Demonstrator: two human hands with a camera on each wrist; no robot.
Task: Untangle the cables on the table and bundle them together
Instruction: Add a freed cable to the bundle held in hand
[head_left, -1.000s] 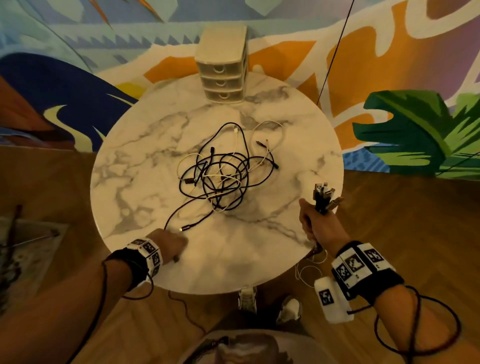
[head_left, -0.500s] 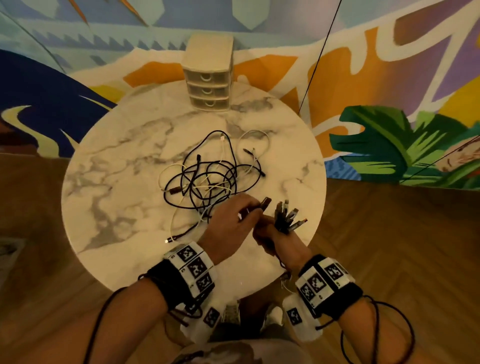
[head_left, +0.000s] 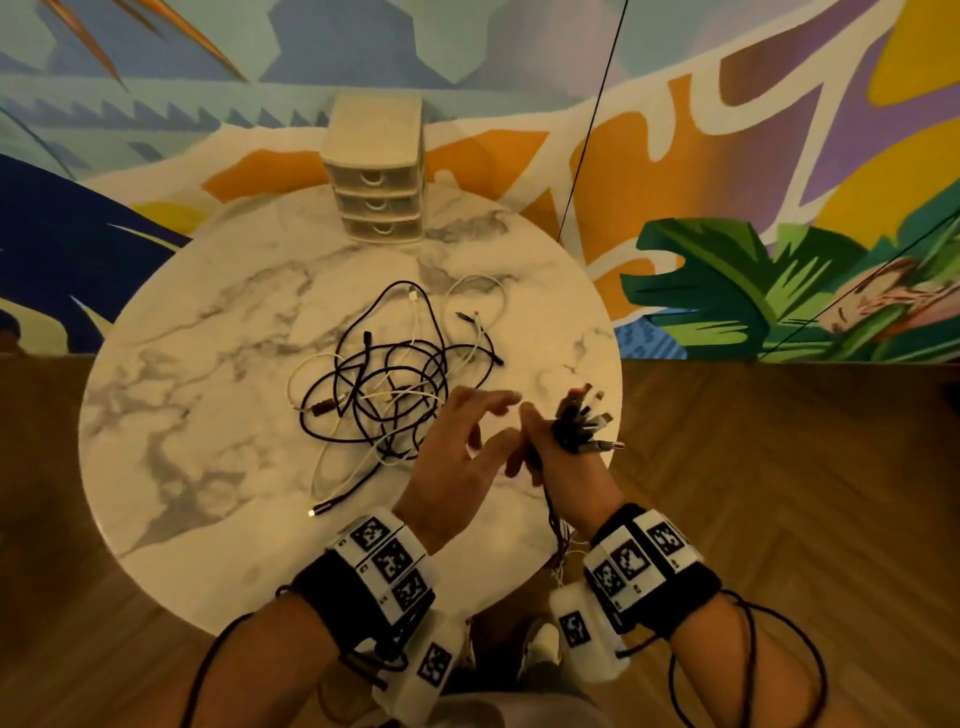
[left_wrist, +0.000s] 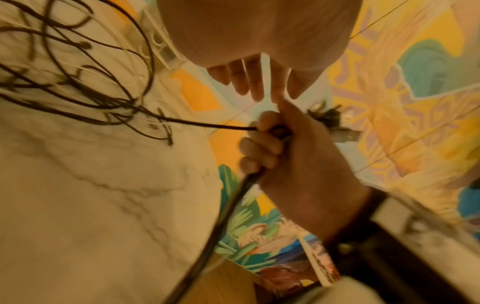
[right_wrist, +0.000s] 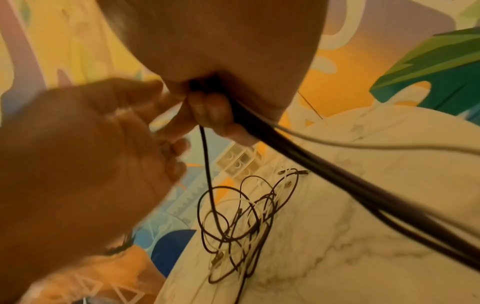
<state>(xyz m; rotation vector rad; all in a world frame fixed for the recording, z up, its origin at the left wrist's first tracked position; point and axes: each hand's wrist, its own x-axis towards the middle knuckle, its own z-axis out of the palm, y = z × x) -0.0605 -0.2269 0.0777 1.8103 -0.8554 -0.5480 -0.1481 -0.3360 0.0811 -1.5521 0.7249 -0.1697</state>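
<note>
Several thin round cables (head_left: 574, 426) fill right hand (head_left: 566, 467).

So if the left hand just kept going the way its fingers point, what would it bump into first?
Probably the right hand. The left hand points its open fingers toward the bundle of cable ends held there, and they look nearly touching already, though depth is hard to judge.

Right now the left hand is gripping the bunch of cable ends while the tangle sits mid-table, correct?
Not quite: the right hand grips the bunch of cable ends; the left hand is open beside it. The tangle does sit mid-table, per the head view.
</note>
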